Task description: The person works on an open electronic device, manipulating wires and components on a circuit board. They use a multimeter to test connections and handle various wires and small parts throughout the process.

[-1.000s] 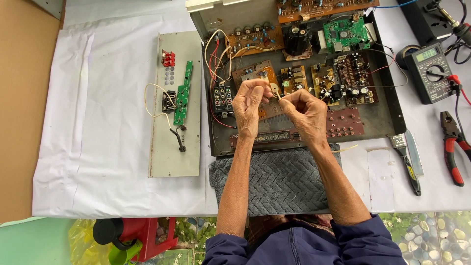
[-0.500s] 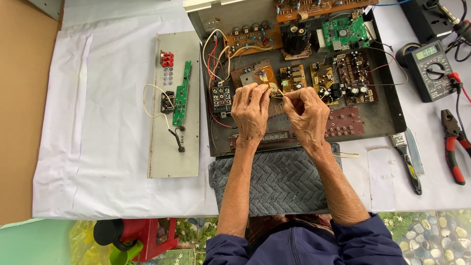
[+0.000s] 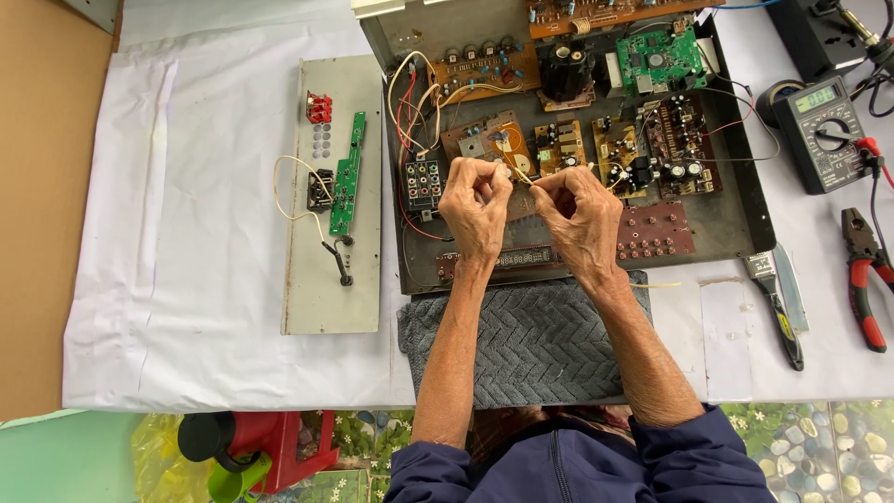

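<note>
Between both hands [image 3: 529, 207], thin wire [image 3: 521, 176].

Dark navy sleeves [image 3: 694, 456] (pushed up), forearms bare.

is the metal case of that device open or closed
Open: the metal case has no top cover, so its circuit boards and wires lie exposed.

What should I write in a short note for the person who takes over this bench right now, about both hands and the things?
Left hand: pinched shut on one end of a thin pale wire, above the open chassis.
Right hand: pinches the other end of the wire.
Things: gray towel under the wrists; detached gray panel to the left; multimeter, brush and red pliers to the right.
Done: chassis open, panel off.
Left: wire in the fingers, not joined to any board.
</note>
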